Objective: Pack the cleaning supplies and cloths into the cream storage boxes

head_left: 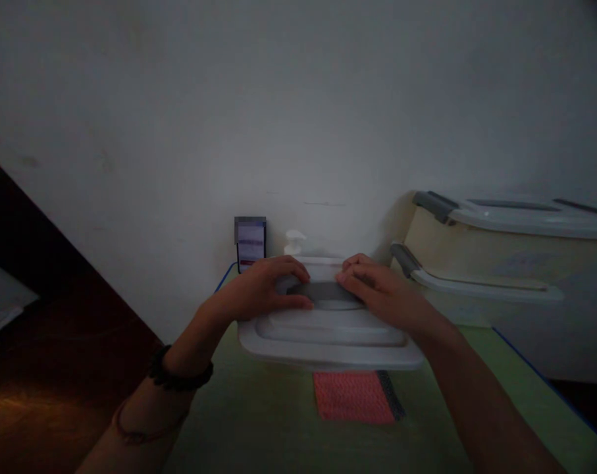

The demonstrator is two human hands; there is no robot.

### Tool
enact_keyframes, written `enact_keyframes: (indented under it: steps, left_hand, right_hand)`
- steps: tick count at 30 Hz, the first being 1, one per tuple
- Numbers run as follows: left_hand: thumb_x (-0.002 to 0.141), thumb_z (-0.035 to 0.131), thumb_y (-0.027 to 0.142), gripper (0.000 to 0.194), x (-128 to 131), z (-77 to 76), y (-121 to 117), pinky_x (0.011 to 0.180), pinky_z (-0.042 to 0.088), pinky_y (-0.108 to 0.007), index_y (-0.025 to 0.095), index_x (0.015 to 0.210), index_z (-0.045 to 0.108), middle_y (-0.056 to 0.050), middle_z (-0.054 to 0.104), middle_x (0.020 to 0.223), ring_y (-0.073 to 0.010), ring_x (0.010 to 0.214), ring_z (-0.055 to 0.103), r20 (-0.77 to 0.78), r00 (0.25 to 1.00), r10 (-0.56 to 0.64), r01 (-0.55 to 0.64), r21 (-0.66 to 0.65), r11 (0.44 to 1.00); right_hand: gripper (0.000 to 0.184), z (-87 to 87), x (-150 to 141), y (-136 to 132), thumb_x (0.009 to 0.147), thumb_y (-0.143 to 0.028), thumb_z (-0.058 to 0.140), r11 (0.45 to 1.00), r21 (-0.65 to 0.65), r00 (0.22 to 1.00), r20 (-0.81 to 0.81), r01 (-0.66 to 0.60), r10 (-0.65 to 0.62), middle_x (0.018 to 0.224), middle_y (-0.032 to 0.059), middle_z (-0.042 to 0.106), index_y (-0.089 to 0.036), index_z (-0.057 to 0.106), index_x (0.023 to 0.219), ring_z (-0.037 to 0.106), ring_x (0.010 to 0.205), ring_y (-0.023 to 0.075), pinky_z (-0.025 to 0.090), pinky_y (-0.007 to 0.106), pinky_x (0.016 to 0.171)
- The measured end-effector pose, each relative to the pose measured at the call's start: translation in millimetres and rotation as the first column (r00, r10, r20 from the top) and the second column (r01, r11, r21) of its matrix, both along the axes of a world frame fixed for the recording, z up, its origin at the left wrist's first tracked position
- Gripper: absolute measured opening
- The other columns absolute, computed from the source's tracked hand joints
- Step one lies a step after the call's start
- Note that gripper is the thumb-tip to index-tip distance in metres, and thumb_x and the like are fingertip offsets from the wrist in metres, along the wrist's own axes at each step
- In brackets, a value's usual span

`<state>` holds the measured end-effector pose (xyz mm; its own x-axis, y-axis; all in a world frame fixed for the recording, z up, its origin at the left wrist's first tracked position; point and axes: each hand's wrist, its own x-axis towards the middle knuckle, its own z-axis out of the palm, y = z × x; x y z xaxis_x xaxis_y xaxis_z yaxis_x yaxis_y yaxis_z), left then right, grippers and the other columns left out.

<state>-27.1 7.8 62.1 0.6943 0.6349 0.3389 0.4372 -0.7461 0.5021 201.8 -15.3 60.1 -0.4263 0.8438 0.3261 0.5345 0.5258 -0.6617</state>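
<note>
A white plastic storage box lid (328,336) with a grey handle (322,293) set in its middle is in front of me. My left hand (268,286) grips the handle's left end, fingers curled over the far side and thumb along the near side. On the right end, my right hand (377,288) has its fingers bent and closed against the handle. Whether a box body sits under the lid cannot be made out. Just below the lid's near edge, a pink cloth (355,396) with a dark border lies flat on the green table (259,421).
Behind the lid stands a white pump bottle (293,243), mostly hidden. A phone (251,247) leans upright against the wall at its left. Stacked storage boxes (476,250) with grey latches stand to the right. Dark wooden floor (56,408) shows at lower left.
</note>
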Motion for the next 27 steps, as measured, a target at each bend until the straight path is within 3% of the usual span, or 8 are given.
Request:
enact_keyframes:
  steps: [6,13,20,27]
  left_hand:
    - [0.073,0.070,0.037,0.030,-5,1.3,2,0.091,0.045,-0.032,0.018,0.095,0.064,-0.006,0.065,0.106,-0.0186,0.101,0.060,0.016,1.000,-0.027,0.028,-0.035,0.999]
    - [0.083,0.061,0.031,0.018,-10,-0.6,6,0.094,0.045,-0.031,0.021,0.096,0.068,-0.006,0.067,0.109,-0.0178,0.106,0.060,0.082,0.996,-0.022,0.030,-0.100,0.994]
    - [0.073,0.071,0.032,0.024,-7,-0.9,5,0.091,0.047,-0.032,0.019,0.093,0.069,-0.006,0.067,0.107,-0.0187,0.101,0.062,0.107,0.993,-0.054,0.060,-0.058,0.996]
    - [0.076,0.069,0.033,0.024,-5,-2.5,3,0.088,0.048,-0.031,0.016,0.092,0.067,-0.008,0.069,0.103,-0.0181,0.098,0.063,0.058,0.998,-0.017,0.013,0.057,0.998]
  right_hand:
    - [0.033,2.2,2,1,0.092,-0.036,0.039,0.997,-0.076,0.998,-0.061,0.001,-0.006,0.080,0.0012,0.046,-0.021,0.048,0.065,0.047,0.074,0.0144,0.038,0.028,0.071]
    - [0.027,1.0,3,1,0.089,-0.032,0.045,0.998,-0.062,0.999,-0.041,-0.025,0.023,0.080,0.0008,0.045,-0.020,0.049,0.065,0.048,0.076,0.0142,0.038,0.028,0.074]
    - [0.032,1.4,1,1,0.088,-0.037,0.044,0.990,-0.138,0.987,-0.161,0.006,-0.028,0.078,0.0013,0.047,-0.021,0.048,0.060,0.047,0.076,0.0158,0.037,0.030,0.072]
    - [0.025,2.9,2,-1,0.086,-0.037,0.047,0.992,-0.126,0.996,-0.093,-0.011,-0.001,0.080,0.0007,0.046,-0.022,0.050,0.067,0.048,0.076,0.0158,0.039,0.029,0.071]
